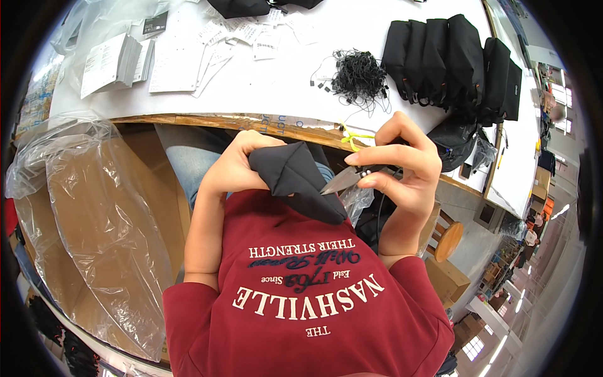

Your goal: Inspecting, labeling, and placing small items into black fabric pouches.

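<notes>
Head view: black fabric pouch (pixel 292 166) held before maroon shirt (pixel 289 320), short of table (pixel 276 81), long axis slanting from upper left to lower right. Left grip (pixel 235 163) nearer, closed on pouch's left end. Right grip (pixel 408 164) pinching metal snips (pixel 342 181) between thumb and fingers, pouch lying to its left; blades point left and slightly down, tip at pouch's right side, contact hard to tell. Farther, on white table top: tangle of black cords (pixel 358 74), row of black pouches (pixel 433 60) to right, stacked paper cards (pixel 107 63) to left.
</notes>
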A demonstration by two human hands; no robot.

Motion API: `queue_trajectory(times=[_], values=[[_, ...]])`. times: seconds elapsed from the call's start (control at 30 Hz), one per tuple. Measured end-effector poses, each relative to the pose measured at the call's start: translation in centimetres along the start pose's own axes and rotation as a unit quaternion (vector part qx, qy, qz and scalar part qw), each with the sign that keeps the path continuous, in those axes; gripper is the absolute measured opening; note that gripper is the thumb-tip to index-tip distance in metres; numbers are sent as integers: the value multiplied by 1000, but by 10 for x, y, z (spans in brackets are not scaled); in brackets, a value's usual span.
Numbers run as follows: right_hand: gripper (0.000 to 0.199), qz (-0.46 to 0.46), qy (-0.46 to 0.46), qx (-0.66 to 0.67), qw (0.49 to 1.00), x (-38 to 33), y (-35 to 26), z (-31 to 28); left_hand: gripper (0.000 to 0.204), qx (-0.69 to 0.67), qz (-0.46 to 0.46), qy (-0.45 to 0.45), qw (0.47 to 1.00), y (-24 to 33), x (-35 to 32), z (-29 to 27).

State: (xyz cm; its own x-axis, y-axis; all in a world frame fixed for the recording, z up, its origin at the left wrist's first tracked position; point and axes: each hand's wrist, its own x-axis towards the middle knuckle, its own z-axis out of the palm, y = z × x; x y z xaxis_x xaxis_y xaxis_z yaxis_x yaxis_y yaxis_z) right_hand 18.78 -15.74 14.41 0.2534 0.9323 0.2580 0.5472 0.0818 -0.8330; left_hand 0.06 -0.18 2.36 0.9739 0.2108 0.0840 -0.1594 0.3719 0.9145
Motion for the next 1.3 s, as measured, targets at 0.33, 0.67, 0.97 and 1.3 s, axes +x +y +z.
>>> queue_trajectory(times=[0.33,0.67,0.97,1.3], values=[[34,8,33,0,999,-1,1,1,34,-1,6,-8,1000,1,1,0],[15,189,-5,-49,981,-2,39,6,31,19,3,-12,1000,3,-2,-9],[23,201,88,-195,956,-41,119,51,32,-101,73,82,989,-4,-22,-32],[16,206,142,-103,963,-47,117,38,38,-80,30,100,991,-19,-27,-40]])
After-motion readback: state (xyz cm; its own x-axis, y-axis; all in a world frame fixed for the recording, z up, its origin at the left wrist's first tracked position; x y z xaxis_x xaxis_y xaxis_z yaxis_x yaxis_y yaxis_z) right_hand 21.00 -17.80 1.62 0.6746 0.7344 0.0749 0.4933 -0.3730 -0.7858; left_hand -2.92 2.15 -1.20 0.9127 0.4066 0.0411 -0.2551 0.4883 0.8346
